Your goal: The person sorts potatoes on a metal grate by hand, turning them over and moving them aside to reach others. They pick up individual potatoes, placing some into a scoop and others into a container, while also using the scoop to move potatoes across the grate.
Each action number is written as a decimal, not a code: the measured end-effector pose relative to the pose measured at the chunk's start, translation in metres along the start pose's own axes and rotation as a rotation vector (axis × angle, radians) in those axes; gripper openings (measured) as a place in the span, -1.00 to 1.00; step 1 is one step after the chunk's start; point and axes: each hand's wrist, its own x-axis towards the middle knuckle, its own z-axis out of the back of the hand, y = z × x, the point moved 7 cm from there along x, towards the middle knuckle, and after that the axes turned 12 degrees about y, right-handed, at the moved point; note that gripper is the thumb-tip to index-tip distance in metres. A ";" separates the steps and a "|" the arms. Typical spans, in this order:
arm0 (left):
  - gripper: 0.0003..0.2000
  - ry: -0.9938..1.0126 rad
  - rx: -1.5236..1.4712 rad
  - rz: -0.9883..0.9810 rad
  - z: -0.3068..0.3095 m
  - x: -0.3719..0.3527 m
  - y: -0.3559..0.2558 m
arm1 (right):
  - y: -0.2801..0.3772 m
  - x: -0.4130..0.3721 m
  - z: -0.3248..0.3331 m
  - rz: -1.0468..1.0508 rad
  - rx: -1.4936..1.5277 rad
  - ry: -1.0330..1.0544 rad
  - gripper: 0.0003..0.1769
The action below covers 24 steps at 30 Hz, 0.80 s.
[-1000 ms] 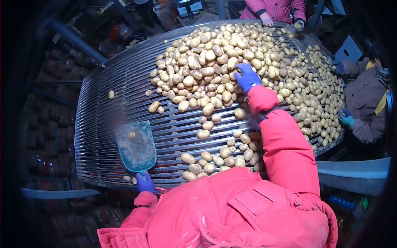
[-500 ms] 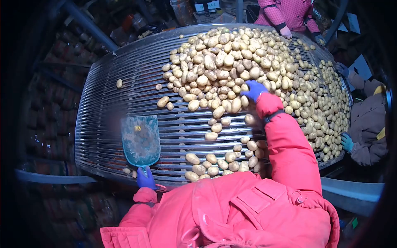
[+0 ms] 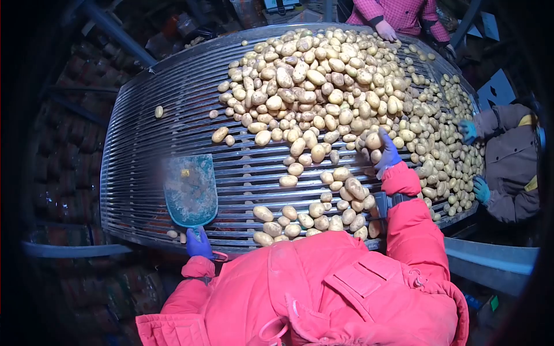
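Grips scoop near-left of big potato pile w/ left hand, curls right hand against spuds at pile's near edge, can't tell if pinching, & might drop some b/c of too loose a hold.

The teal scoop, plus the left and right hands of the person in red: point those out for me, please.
Teal scoop [image 3: 192, 195]: head view, middle of its pan.
Left hand [image 3: 199, 244]: head view, middle of the purple glove.
Right hand [image 3: 389, 155]: head view, middle of the purple glove.
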 end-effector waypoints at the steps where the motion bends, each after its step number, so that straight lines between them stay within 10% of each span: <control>1: -0.55 0.010 -0.029 0.018 0.000 0.000 0.000 | 0.005 0.008 0.014 -0.023 0.050 0.019 -0.60; 6: -0.54 -0.003 -0.023 0.029 0.004 -0.002 -0.005 | 0.054 0.062 0.009 0.533 -1.420 -0.088 -0.56; 8: -0.54 -0.028 -0.013 -0.017 0.005 -0.003 -0.008 | 0.051 0.080 0.015 0.317 -1.239 -0.375 -0.52; 13: -0.55 -0.036 -0.002 -0.017 0.002 0.000 0.001 | 0.026 0.073 -0.026 -0.076 -2.306 -0.296 -0.27; 21: -0.53 -0.024 -0.046 0.008 0.003 -0.001 -0.006 | -0.021 0.049 -0.030 -0.424 -2.239 -0.060 -0.36; 24: -0.53 -0.021 -0.021 0.017 0.001 0.000 -0.001 | -0.030 0.034 -0.039 -0.188 -2.160 -0.039 -0.41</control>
